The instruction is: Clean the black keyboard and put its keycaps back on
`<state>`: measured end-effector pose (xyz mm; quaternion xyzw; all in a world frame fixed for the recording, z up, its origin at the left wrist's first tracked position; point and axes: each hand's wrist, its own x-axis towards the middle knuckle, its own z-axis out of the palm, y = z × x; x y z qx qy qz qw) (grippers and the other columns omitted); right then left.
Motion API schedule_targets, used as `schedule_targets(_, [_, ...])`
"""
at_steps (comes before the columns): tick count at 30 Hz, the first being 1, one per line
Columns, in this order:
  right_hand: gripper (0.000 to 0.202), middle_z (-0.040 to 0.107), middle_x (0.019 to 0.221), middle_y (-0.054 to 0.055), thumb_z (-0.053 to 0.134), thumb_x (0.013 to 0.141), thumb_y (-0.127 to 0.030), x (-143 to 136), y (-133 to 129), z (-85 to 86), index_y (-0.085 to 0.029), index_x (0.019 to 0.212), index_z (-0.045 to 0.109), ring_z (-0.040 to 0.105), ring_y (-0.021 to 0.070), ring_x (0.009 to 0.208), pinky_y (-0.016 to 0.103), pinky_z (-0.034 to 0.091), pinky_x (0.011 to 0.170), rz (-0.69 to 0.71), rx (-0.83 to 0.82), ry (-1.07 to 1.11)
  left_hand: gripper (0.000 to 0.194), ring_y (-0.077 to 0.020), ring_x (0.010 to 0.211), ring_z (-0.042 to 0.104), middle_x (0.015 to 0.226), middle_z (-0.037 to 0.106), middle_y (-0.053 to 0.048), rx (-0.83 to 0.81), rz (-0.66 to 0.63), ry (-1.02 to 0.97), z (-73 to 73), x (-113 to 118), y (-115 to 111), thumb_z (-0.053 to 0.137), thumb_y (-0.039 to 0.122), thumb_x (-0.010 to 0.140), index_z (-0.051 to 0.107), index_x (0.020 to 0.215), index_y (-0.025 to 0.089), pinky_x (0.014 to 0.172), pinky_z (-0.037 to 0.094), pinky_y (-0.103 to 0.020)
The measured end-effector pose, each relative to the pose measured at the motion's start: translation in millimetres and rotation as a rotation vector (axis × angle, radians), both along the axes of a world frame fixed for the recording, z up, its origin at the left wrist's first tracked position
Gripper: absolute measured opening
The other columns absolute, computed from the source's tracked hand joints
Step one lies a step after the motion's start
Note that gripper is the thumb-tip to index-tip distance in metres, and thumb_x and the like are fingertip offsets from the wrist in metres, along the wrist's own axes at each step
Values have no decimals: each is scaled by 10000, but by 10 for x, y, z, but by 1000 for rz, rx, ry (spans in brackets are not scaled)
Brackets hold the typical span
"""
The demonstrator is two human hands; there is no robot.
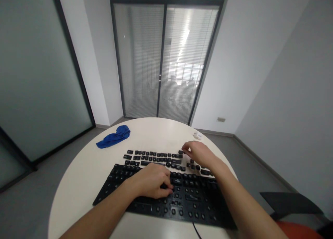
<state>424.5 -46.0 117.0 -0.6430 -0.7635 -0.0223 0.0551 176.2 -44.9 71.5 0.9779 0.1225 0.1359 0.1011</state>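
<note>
A black keyboard (179, 200) lies across the near part of the round table, many of its key positions bare. My left hand (153, 181) rests over its middle with fingers curled and thumb and forefinger drawn together; whatever they hold, if anything, is hidden. Beyond the keyboard, loose black keycaps (153, 159) lie in rows on the tabletop. My right hand (199, 154) reaches past the keyboard to the right end of the farthest row. Its fingers are pinched at a small black keycap (180, 151). More keycaps (194, 166) lie below that wrist.
A blue cloth (114, 137) lies crumpled at the table's far left. Small white items (197, 135) sit near the far right edge of the white table (75, 187). A cable (197, 230) runs off the keyboard's near side. A black and red chair (291, 202) stands at right.
</note>
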Motion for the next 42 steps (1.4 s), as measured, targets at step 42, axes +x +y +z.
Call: schedule_targets(42, [196,718,880,27,615,891,-312,-124,-582,-333,-185,1023,683,654,175,826,288,492,753,273,-411,807,208,-164,707,661,796,721,30,-88,150,-52,-25,95,-11,710,286,850,642,1028,203,634,434,-251])
